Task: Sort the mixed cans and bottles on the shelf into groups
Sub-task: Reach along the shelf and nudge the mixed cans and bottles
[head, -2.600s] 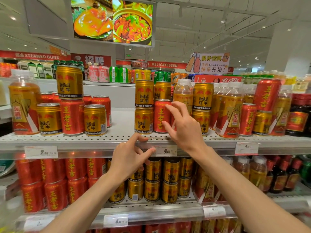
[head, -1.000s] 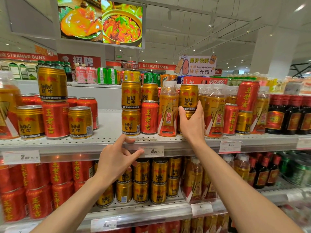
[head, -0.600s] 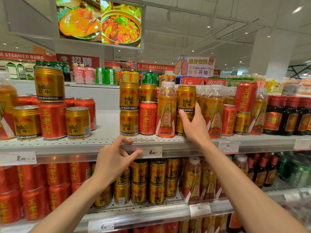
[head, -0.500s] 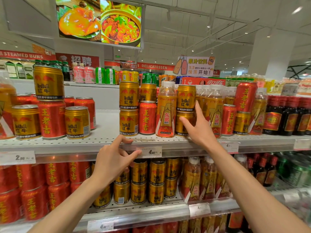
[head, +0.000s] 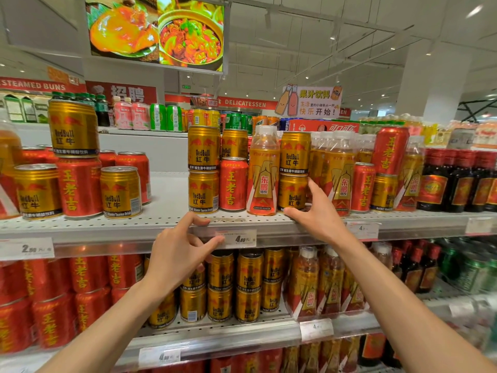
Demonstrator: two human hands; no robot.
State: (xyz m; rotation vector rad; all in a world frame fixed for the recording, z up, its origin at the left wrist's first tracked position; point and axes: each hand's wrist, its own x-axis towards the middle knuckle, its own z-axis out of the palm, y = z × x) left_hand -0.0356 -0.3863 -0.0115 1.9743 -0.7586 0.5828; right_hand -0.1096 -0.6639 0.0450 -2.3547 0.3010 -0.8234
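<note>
The upper shelf (head: 172, 195) holds mixed drinks. At its middle, left to right, stand a stack of two gold Red Bull cans (head: 203, 170), a red can (head: 233, 184), an orange bottle (head: 263, 173) and a second gold two-can stack (head: 293, 168). My right hand (head: 316, 215) is spread at that stack's lower can (head: 291, 193), thumb by its base, index finger along its right side. My left hand (head: 177, 254) rests on the shelf's front lip by the price tag (head: 236, 238), holding no drink. More bottles (head: 341, 170) and cans (head: 390, 152) stand to the right.
At the left stand red cans (head: 78, 184), gold cans (head: 121, 192) and a gold can stacked on a red one (head: 72, 127). Dark bottles (head: 457, 179) fill the far right. The lower shelf (head: 215, 332) carries rows of red cans, gold cans and bottles.
The orange bottle now stands at the front between the red can and the gold stack. My right hand slid down from the stack to its base. My left hand stayed on the lip.
</note>
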